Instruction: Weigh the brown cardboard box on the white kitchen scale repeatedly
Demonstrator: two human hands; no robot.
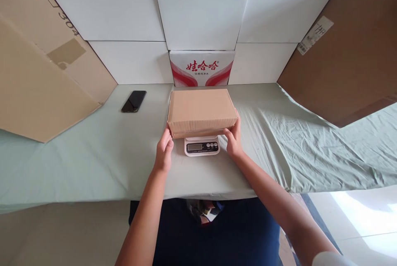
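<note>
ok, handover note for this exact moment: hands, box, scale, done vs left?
Left hand: at the near-left corner of the cardboard box, gripping it.
Right hand: at the near-right corner, same.
Box sits over the white digital scale on the green-clothed table; whether its full weight rests there cannot be told.
Scale display unreadable.
Phone lies far left.
Done: box placed on scale. Left: let go, read the weight.
</note>
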